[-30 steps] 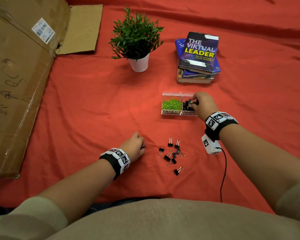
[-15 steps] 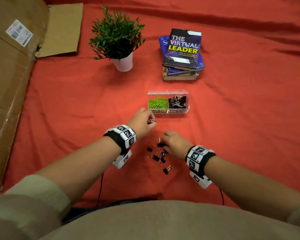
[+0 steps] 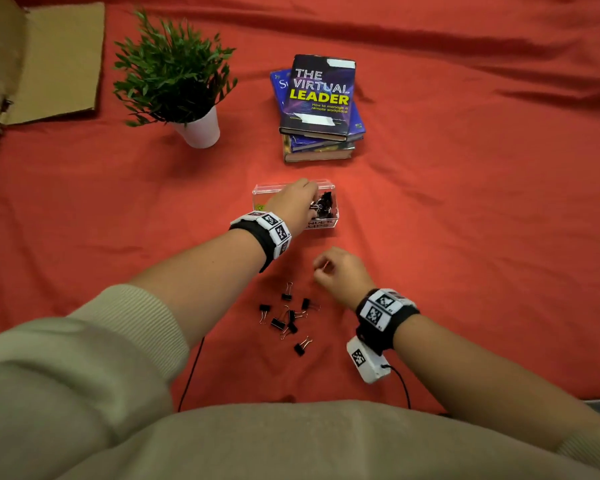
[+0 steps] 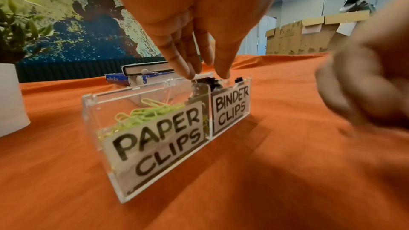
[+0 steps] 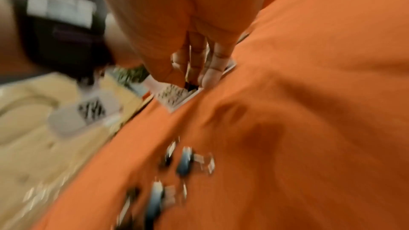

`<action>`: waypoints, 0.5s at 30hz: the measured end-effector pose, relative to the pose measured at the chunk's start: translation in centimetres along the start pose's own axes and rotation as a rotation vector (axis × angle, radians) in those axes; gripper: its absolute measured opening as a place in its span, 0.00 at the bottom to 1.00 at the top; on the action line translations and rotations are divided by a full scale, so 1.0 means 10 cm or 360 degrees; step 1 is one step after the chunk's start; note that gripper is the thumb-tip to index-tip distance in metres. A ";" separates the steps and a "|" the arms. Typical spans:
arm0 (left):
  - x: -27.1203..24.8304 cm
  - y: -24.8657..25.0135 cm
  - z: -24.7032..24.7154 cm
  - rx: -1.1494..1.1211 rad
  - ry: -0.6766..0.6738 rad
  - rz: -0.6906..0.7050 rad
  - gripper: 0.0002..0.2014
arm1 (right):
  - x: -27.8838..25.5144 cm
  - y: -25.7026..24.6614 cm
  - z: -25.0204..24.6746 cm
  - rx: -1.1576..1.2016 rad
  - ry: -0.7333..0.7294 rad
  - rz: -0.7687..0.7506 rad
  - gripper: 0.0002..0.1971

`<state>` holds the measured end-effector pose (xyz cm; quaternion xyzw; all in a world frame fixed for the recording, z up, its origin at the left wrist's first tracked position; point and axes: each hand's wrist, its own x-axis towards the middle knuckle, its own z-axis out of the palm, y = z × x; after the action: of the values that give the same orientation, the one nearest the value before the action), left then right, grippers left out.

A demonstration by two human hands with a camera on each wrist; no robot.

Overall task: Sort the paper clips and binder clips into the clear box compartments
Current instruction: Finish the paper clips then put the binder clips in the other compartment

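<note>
The clear box (image 3: 330,187) stands mid-cloth, labelled PAPER CLIPS and BINDER CLIPS on its front wall (image 4: 92,111). Green paper clips (image 4: 141,113) fill its left compartment and black binder clips (image 3: 325,202) its right. My left hand (image 3: 309,202) hovers over the binder compartment with straight fingers pointing down (image 4: 205,76); a binder clip (image 4: 199,90) sits just under the fingertips. Several loose binder clips (image 3: 286,317) lie on the cloth in front. My right hand (image 3: 321,271) is raised between pile and box, its curled fingers pinching a small dark binder clip (image 5: 190,85); that view is blurred.
Behind the box are a potted plant (image 3: 187,84) in a white pot and a stack of books (image 3: 319,109). Flattened cardboard (image 3: 56,64) lies at the far left. A black cable (image 3: 191,372) runs down under my left forearm. Red cloth covers the whole surface.
My left hand went from the cloth up to the box and its fingers opened over the binder compartment. My right hand left the box, reached the pile, and now lifts away with a clip.
</note>
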<state>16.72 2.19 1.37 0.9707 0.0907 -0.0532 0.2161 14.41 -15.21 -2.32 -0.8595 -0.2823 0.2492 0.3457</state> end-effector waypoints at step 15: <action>-0.35 -0.09 0.10 0.0125 0.0125 0.0104 0.14 | 0.97 -0.19 -0.62 -0.0408 0.0077 -0.0023 0.10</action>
<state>13.10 2.06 0.61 0.9822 0.0650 -0.0116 0.1758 24.63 -10.49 0.77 -0.9004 -0.3096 0.1878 0.2413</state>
